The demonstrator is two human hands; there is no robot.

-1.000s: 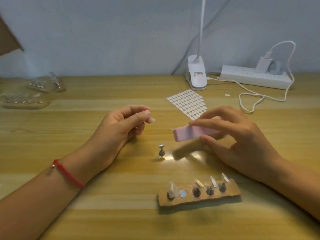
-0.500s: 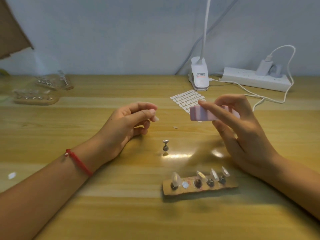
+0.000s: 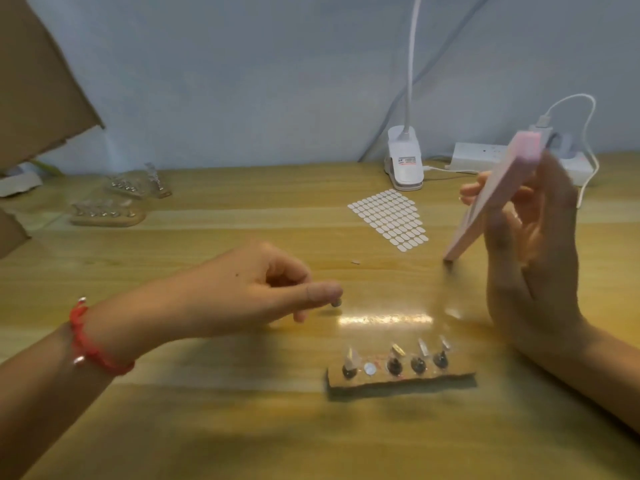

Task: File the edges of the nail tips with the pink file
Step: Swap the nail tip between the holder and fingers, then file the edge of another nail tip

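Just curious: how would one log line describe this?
right hand: holds pink file raised | left hand: at small nail stand, grip unclear | filing: not begun
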